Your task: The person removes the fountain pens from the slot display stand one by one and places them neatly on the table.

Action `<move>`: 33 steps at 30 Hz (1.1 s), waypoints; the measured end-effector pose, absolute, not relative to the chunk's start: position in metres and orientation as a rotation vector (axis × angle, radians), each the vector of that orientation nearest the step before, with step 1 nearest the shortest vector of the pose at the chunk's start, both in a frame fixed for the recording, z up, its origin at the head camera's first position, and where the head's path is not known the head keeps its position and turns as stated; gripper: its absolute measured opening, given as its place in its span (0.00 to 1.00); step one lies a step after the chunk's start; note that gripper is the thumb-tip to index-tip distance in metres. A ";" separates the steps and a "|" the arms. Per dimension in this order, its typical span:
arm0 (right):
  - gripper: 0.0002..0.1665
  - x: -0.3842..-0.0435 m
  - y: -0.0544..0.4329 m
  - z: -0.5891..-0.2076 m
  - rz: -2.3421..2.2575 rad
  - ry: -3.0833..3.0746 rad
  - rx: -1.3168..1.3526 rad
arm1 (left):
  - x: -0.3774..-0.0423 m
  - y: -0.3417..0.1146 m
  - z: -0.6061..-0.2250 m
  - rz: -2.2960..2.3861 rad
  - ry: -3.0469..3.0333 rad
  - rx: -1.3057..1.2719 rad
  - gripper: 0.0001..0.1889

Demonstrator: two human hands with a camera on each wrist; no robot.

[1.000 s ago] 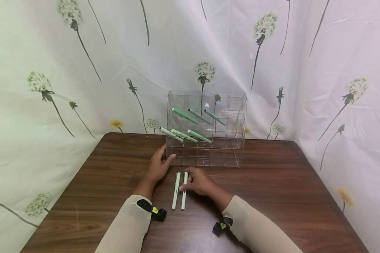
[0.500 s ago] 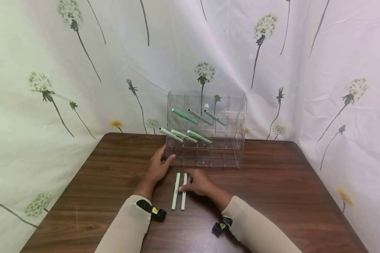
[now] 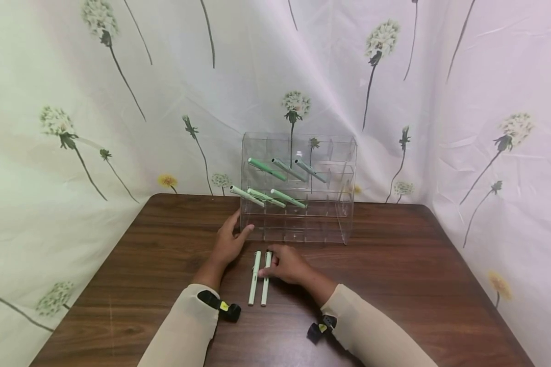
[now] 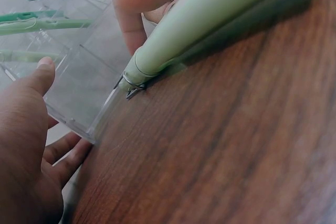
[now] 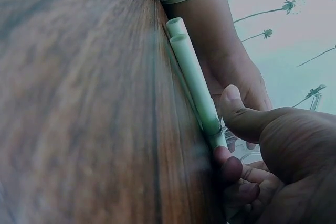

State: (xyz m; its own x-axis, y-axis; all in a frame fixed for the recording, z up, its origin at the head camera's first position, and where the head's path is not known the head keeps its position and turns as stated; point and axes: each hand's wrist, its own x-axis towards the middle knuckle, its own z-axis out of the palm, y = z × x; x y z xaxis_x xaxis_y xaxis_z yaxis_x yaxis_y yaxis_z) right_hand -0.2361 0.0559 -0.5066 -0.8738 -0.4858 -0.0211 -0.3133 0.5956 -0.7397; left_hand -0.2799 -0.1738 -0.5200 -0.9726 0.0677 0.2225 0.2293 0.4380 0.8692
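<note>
Two pale green pens lie side by side on the table, pointing away from me: a left pen [image 3: 254, 280] and a right pen [image 3: 265, 293]. My right hand [image 3: 290, 264] pinches the right pen near its capped far end, thumb reaching over between the two. In the right wrist view that pen [image 5: 194, 80] lies low along the wood. A clear pen rack [image 3: 317, 224] stands just beyond. My left hand [image 3: 228, 244] holds the rack's lower left corner, with the thumb [image 4: 46, 66] at the front and fingers around the side.
Several green pens rest slanted in the rack: a darker green pen [image 3: 267, 169] and two grey-green ones above, lighter ones [image 3: 248, 195] in the row below. The wooden table [image 3: 395, 285] meets a flower-printed curtain [image 3: 174, 92] behind and at both sides.
</note>
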 end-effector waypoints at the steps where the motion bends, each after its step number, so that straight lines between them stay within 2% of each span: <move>1: 0.50 -0.236 0.056 -0.506 -1.149 2.600 -0.663 | -0.280 -0.174 -0.520 -1.564 -2.529 -0.260 0.39; 17: 0.47 -0.238 0.071 -0.493 -1.276 2.516 -0.686 | -0.278 -0.174 -0.519 -1.564 -2.523 -0.263 0.40; 33: 0.41 -0.244 0.086 -0.461 -1.236 2.643 -0.721 | -0.279 -0.174 -0.519 -1.546 -2.520 -0.260 0.40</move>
State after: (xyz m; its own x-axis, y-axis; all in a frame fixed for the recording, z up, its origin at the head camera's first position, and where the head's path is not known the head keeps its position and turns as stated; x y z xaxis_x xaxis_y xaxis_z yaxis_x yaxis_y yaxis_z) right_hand -0.2445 0.0857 -0.4609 -0.8762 -0.4758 0.0774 -0.3644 0.5487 -0.7524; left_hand -0.2787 -0.1739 -0.5190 -0.9697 0.0577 0.2373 0.2377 0.4461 0.8628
